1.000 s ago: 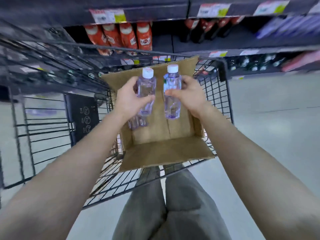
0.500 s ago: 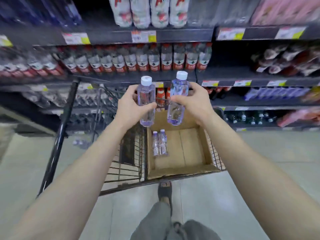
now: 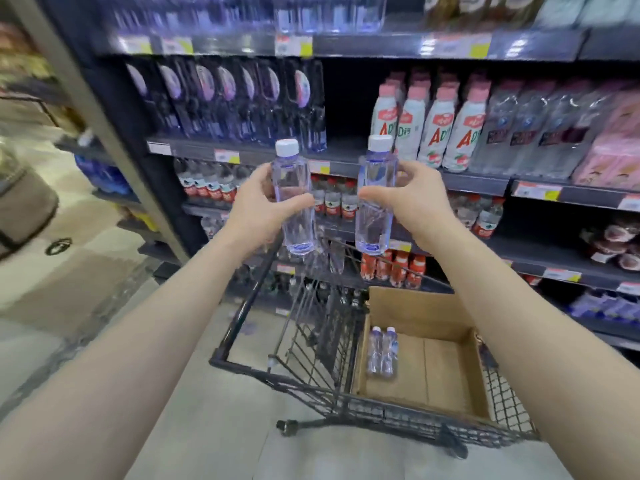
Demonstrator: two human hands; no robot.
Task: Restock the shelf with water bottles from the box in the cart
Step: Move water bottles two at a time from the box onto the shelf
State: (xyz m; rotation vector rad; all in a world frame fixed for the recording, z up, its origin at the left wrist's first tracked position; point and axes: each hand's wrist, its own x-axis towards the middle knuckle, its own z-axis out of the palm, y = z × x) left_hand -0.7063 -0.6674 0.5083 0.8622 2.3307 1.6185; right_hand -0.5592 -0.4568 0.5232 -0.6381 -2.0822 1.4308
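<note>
My left hand [image 3: 258, 207] wraps the left water bottle [image 3: 294, 199], and my right hand [image 3: 412, 202] wraps the right water bottle [image 3: 375, 199]. Both are upright, white caps up, before the shelf [image 3: 194, 150]. Their print is too blurred to read. White bottles [image 3: 434, 133] beyond read "AD". Spare bottles [image 3: 382, 351] sit in the box [image 3: 446, 368].

Head view looks forward-down at near shelves [image 3: 346, 161]

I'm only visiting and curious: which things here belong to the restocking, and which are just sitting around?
Job: left hand, left bottle, right hand, right bottle, spare bottles, box, cart, shelf.
Just there: white drink bottles, red-labelled bottles, pink packs.
</note>
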